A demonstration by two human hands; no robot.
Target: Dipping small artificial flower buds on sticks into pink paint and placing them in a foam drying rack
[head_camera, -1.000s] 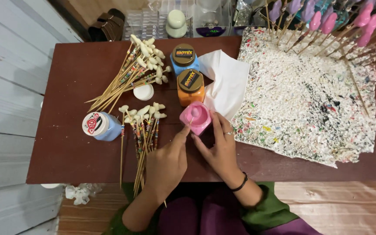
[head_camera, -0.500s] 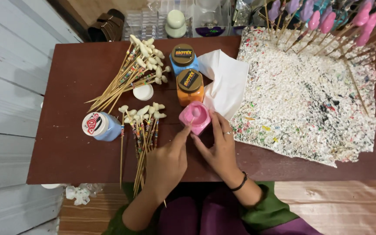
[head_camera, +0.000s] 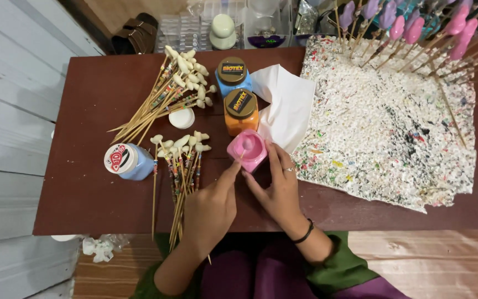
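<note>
Pink paint jar [head_camera: 247,149] sits open at the table's [head_camera: 84,205] middle, right hand [head_camera: 279,189] gripping its side, left hand [head_camera: 212,207] pinching a stick [head_camera: 235,161] into it; beyond stand orange jar [head_camera: 241,111] and blue jar [head_camera: 233,77].

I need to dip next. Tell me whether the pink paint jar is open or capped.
Open. The pink paint jar shows bare pink paint at its mouth and no lid, unlike the capped orange jar behind it.
</note>
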